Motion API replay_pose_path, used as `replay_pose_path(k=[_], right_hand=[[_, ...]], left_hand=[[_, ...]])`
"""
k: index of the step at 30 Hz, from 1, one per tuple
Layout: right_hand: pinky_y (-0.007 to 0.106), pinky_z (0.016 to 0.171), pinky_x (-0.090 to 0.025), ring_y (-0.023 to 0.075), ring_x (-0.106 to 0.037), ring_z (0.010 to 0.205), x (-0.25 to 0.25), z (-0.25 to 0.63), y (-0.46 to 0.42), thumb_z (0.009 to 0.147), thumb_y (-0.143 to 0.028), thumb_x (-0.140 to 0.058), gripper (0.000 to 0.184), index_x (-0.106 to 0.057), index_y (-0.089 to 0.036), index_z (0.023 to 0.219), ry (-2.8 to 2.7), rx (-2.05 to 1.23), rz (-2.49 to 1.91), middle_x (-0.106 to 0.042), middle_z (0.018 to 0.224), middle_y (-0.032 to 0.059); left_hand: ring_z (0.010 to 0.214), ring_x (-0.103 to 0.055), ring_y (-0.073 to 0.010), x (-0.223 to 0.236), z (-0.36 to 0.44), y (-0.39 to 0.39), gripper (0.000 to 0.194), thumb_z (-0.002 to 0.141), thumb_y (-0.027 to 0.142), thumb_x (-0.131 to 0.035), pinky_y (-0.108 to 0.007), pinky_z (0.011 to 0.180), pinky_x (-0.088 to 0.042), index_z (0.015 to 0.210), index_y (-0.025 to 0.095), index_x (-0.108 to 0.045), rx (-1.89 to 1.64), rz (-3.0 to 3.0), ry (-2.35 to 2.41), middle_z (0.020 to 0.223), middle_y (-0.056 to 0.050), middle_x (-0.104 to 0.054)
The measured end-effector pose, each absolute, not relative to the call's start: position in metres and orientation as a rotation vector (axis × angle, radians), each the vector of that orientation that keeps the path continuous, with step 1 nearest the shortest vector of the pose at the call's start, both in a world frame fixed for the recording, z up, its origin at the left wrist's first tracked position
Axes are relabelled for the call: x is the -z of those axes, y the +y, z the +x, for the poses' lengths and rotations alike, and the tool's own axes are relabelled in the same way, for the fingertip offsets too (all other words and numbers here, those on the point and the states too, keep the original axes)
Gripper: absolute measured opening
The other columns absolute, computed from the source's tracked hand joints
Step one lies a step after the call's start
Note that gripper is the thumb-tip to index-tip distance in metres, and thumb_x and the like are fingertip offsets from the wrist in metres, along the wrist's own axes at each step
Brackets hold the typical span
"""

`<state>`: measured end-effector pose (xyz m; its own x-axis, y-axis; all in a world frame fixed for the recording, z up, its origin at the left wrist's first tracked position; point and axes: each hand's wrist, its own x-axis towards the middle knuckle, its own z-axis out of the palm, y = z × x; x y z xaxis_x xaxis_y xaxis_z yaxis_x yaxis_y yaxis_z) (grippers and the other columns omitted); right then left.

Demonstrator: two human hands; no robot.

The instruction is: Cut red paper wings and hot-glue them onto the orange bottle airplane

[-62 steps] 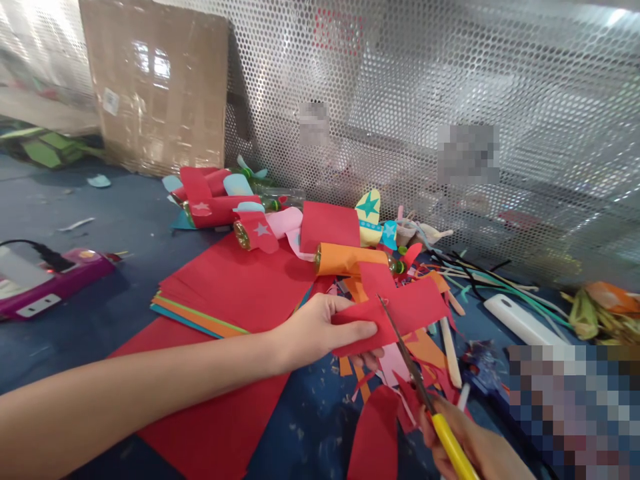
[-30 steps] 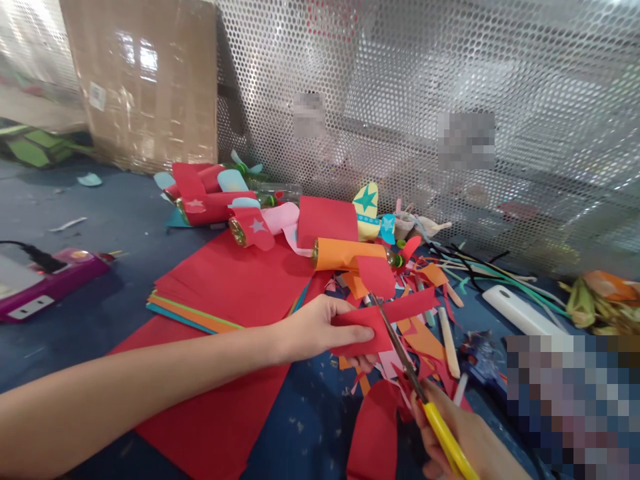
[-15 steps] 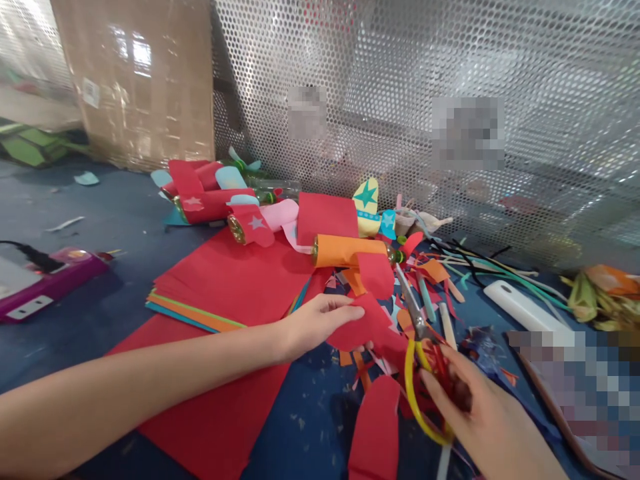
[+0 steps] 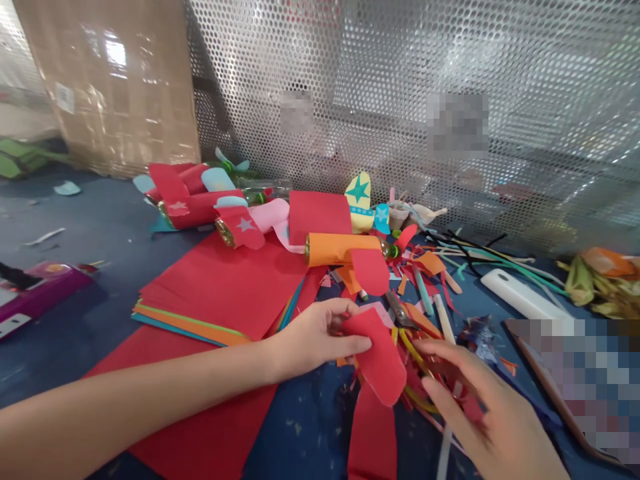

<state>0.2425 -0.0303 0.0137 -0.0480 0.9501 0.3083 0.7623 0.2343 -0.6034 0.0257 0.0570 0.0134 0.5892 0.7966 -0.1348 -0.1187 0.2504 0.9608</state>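
Head view: one red paper piece point(image 4: 384, 367) is near the middle, above the blue desk point(image 4: 305, 433), with a smoothly rounded lower end. The left hand point(image 4: 310, 340) pinches its upper part between thumb and fingers. Under its lower end lies a second red piece point(image 4: 373, 433). The right hand point(image 4: 505, 413) has thumb and fingers spread beside the scissors point(image 4: 400, 313); whether they touch the yellow handles I cannot tell. The blades rest among paper scraps point(image 4: 430, 264).

The rounded end looks fully cut, I'd judge, and the piece appears loose, fixed to nothing. Farther back, an orange-wrapped bottle point(image 4: 330, 249) has a plain red flap point(image 4: 371, 272) against its side, without a visible star. A nearby red flap point(image 4: 245, 227) does show one, so those parts seem further along. Plenty of uncut sheets remain in the paper stack point(image 4: 225, 287). Behind everything stand a cardboard panel point(image 4: 115, 87) and a perforated metal screen point(image 4: 375, 73).
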Motion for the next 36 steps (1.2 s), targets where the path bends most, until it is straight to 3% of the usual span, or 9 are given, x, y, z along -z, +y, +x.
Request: replay_pose_path(k=[3, 6, 11, 15, 19, 21, 25, 29, 36], right_hand=[[0.025, 0.076, -0.057, 0.0170, -0.069, 0.089, -0.018, 0.225, -0.041, 0.087, -0.042, -0.057, 0.026, -0.048, -0.030, 0.110, -1.580, -0.850, -1.401, -0.069, 0.104, 0.0030], [0.020, 0.069, -0.055, 0.0117, -0.067, 0.074, -0.019, 0.216, -0.043, 0.086, -0.030, -0.059, 0.014, -0.047, -0.029, 0.093, -1.469, -0.989, -1.368, -0.065, 0.084, -0.0038], [0.021, 0.051, -0.049, 0.0121, -0.059, 0.060, -0.022, 0.232, -0.028, 0.083, -0.026, -0.059, 0.010, -0.055, -0.029, 0.091, -1.530, -0.760, -1.443, -0.060, 0.079, -0.0024], [0.024, 0.055, -0.049, 0.0146, -0.061, 0.067, -0.030, 0.244, -0.023, 0.084, -0.025, -0.056, 0.007, -0.060, -0.027, 0.089, -1.485, -0.579, -1.561, -0.063, 0.085, 0.0011], [0.024, 0.052, -0.046, 0.0155, -0.060, 0.070, -0.034, 0.240, -0.026, 0.087, -0.025, -0.054, 0.008, -0.061, -0.026, 0.091, -1.516, -0.565, -1.591, -0.063, 0.087, 0.0024], [0.023, 0.055, -0.047, 0.0152, -0.060, 0.074, -0.031, 0.237, -0.026, 0.089, -0.024, -0.051, 0.011, -0.060, -0.026, 0.094, -1.555, -0.629, -1.528, -0.063, 0.091, 0.0018], [0.024, 0.063, -0.050, 0.0141, -0.061, 0.077, -0.023, 0.235, -0.026, 0.093, -0.021, -0.045, 0.017, -0.058, -0.026, 0.103, -1.609, -0.761, -1.428, -0.062, 0.097, 0.0017], [0.020, 0.055, -0.049, 0.0122, -0.061, 0.072, -0.022, 0.235, -0.025, 0.092, -0.023, -0.048, 0.015, -0.059, -0.025, 0.102, -1.531, -0.828, -1.448, -0.064, 0.095, 0.0014], [0.020, 0.062, -0.050, 0.0118, -0.061, 0.075, -0.029, 0.236, -0.024, 0.091, -0.023, -0.050, 0.012, -0.058, -0.025, 0.099, -1.389, -0.584, -1.444, -0.064, 0.091, -0.0006]], left_hand=[[0.070, -0.060, -0.0116, -0.016, 0.028, 0.046, 0.020, 0.070, 0.025, -0.072, -0.022, 0.066, -0.047, 0.077, 0.016, -0.055, -0.637, 1.266, 0.704, 0.077, 0.001, -0.063], [0.075, -0.059, -0.0130, -0.021, 0.027, 0.034, 0.015, 0.075, 0.026, -0.068, -0.023, 0.069, -0.047, 0.081, 0.016, -0.059, -0.547, 1.463, 0.687, 0.079, 0.001, -0.062], [0.067, -0.055, -0.0131, -0.033, 0.020, 0.030, 0.021, 0.078, 0.030, -0.066, -0.024, 0.063, -0.049, 0.091, 0.016, -0.058, -0.624, 1.766, 0.671, 0.079, -0.002, -0.059], [0.084, -0.058, -0.0188, -0.043, 0.014, 0.029, 0.033, 0.062, 0.002, -0.060, -0.030, 0.087, -0.048, 0.092, 0.015, -0.065, -0.373, 2.202, 0.249, 0.087, -0.007, -0.065], [0.098, -0.055, -0.0225, -0.042, 0.012, 0.021, 0.061, 0.058, -0.002, -0.057, -0.032, 0.090, -0.048, 0.112, 0.025, -0.066, -0.200, 2.400, 0.232, 0.106, -0.007, -0.063], [0.098, -0.055, -0.0225, -0.039, 0.013, 0.018, 0.063, 0.059, -0.002, -0.060, -0.032, 0.089, -0.049, 0.115, 0.029, -0.065, -0.164, 2.428, 0.270, 0.106, -0.005, -0.063], [0.090, -0.058, -0.0200, -0.032, 0.017, 0.020, 0.047, 0.070, 0.003, -0.063, -0.030, 0.084, -0.051, 0.109, 0.028, -0.068, -0.260, 2.433, 0.223, 0.096, -0.004, -0.067], [0.084, -0.061, -0.0170, -0.022, 0.020, 0.023, 0.029, 0.080, 0.004, -0.055, -0.026, 0.080, -0.051, 0.099, 0.022, -0.069, -0.452, 2.401, 0.267, 0.089, -0.006, -0.067], [0.085, -0.064, -0.0139, -0.028, 0.005, 0.032, 0.025, 0.087, 0.012, -0.052, -0.022, 0.076, -0.052, 0.103, 0.027, -0.065, -0.995, 2.299, 0.851, 0.094, 0.000, -0.067]])
